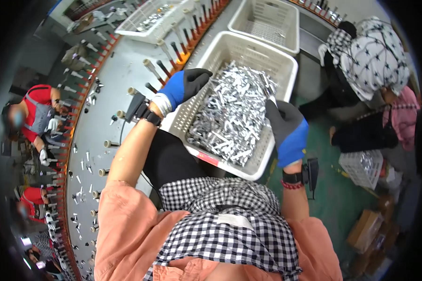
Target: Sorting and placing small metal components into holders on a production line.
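Observation:
A white perforated plastic basket (286,70) stands in front of me, with a heap of small silver metal parts (229,112) inside. My left hand (187,86), in a blue and dark grey glove, is over the basket's left rim. Its fingers are curled together, and whatever may be in them is hidden. On the right, my right hand (287,129), gloved the same way, is at the basket's right side. Its fingers are closed on a silver metal part whose bright end sticks out at the fingertips, above the heap.
A grey workbench (126,70) runs along my left, edged with a row of upright tools with red and black handles (173,49). Another white basket (267,23) stands beyond mine. People work across the bench and at the right, near a cardboard box (365,230).

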`<state>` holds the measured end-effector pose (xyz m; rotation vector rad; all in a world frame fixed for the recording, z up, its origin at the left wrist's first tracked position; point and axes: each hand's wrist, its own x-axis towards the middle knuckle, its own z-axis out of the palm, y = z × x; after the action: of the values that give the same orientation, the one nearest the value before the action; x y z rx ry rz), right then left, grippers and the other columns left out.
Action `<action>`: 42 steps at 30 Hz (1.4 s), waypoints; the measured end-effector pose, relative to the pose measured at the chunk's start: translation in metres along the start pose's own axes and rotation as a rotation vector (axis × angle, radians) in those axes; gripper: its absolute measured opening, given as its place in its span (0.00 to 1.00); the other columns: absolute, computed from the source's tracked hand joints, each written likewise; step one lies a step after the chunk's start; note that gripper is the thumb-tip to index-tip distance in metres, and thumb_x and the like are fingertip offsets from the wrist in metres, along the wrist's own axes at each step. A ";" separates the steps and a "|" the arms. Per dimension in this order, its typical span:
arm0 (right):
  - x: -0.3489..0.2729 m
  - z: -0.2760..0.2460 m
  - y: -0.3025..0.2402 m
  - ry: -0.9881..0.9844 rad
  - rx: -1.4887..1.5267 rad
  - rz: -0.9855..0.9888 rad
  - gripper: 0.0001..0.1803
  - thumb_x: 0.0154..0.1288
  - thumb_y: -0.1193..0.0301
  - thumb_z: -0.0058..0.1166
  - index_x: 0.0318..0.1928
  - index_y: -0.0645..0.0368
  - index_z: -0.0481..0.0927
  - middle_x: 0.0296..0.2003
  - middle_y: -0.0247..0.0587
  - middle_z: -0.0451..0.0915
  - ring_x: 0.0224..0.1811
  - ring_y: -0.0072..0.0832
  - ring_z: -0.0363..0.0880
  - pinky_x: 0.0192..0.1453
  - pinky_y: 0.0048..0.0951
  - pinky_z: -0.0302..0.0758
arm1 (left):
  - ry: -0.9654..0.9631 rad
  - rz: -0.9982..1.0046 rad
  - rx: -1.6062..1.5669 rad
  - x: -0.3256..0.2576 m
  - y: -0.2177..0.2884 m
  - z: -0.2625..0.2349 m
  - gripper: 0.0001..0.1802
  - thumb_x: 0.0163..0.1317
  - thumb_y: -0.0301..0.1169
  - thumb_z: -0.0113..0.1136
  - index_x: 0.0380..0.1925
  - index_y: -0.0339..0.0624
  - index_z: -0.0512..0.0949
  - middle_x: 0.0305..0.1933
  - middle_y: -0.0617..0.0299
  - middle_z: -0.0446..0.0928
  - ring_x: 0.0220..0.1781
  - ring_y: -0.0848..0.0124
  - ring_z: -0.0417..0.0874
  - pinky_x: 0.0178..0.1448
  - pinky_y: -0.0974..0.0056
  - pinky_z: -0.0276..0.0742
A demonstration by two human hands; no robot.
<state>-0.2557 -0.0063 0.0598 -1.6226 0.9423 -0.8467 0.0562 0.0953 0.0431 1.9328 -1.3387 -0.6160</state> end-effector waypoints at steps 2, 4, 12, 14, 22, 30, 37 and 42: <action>-0.002 -0.001 0.005 0.020 -0.011 0.041 0.13 0.73 0.69 0.68 0.44 0.69 0.89 0.32 0.35 0.88 0.33 0.18 0.82 0.40 0.24 0.77 | -0.005 -0.083 -0.053 0.000 -0.003 -0.004 0.21 0.79 0.43 0.57 0.61 0.42 0.85 0.54 0.59 0.89 0.55 0.71 0.86 0.64 0.63 0.79; 0.000 0.001 0.006 0.005 0.037 0.067 0.13 0.73 0.68 0.68 0.44 0.69 0.89 0.31 0.34 0.87 0.33 0.17 0.81 0.40 0.23 0.77 | 0.014 -0.059 -0.082 -0.001 -0.006 -0.007 0.21 0.79 0.43 0.57 0.61 0.42 0.85 0.54 0.61 0.88 0.55 0.72 0.85 0.65 0.64 0.78; 0.004 0.004 -0.001 -0.035 -0.028 0.018 0.14 0.71 0.68 0.69 0.44 0.70 0.89 0.32 0.36 0.89 0.33 0.18 0.81 0.40 0.25 0.77 | -0.038 -0.053 -0.228 -0.016 0.007 -0.018 0.24 0.81 0.43 0.54 0.65 0.36 0.80 0.57 0.58 0.87 0.60 0.71 0.84 0.67 0.62 0.78; 0.004 0.005 -0.002 -0.029 -0.049 0.020 0.15 0.70 0.67 0.70 0.45 0.70 0.89 0.32 0.36 0.89 0.33 0.17 0.81 0.39 0.25 0.76 | -0.123 -0.023 -0.311 -0.021 0.028 -0.008 0.25 0.82 0.43 0.53 0.66 0.36 0.80 0.57 0.58 0.86 0.61 0.70 0.84 0.67 0.62 0.79; 0.000 0.016 -0.009 -0.109 -0.067 -0.095 0.12 0.70 0.70 0.69 0.46 0.68 0.89 0.31 0.38 0.89 0.32 0.16 0.80 0.38 0.25 0.76 | -0.244 0.008 -0.619 -0.051 0.084 0.067 0.30 0.78 0.42 0.61 0.72 0.35 0.73 0.65 0.55 0.81 0.67 0.71 0.79 0.70 0.64 0.75; -0.013 0.025 -0.010 -0.070 -0.343 -0.605 0.11 0.63 0.75 0.68 0.45 0.67 0.90 0.30 0.51 0.88 0.30 0.32 0.86 0.36 0.34 0.79 | 0.078 0.432 -0.519 -0.078 0.074 0.106 0.26 0.80 0.40 0.56 0.67 0.32 0.73 0.54 0.54 0.83 0.55 0.70 0.83 0.63 0.65 0.77; -0.025 0.044 -0.015 -0.317 -0.121 -0.437 0.15 0.66 0.76 0.69 0.51 0.67 0.88 0.34 0.48 0.90 0.34 0.27 0.86 0.41 0.30 0.80 | 0.063 0.063 -1.350 -0.107 0.091 0.090 0.24 0.83 0.39 0.50 0.66 0.29 0.74 0.58 0.54 0.81 0.56 0.64 0.86 0.65 0.60 0.80; -0.029 0.048 0.034 -0.439 -0.103 -0.300 0.15 0.73 0.77 0.63 0.56 0.70 0.86 0.49 0.49 0.90 0.47 0.26 0.86 0.55 0.29 0.81 | 0.350 0.290 -0.544 -0.145 0.056 0.067 0.23 0.80 0.25 0.51 0.73 0.43 0.73 0.64 0.53 0.77 0.66 0.65 0.81 0.66 0.61 0.79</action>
<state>-0.2314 0.0342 0.0139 -1.9673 0.4463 -0.6050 -0.0762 0.1999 0.0421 1.3049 -1.0626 -0.4171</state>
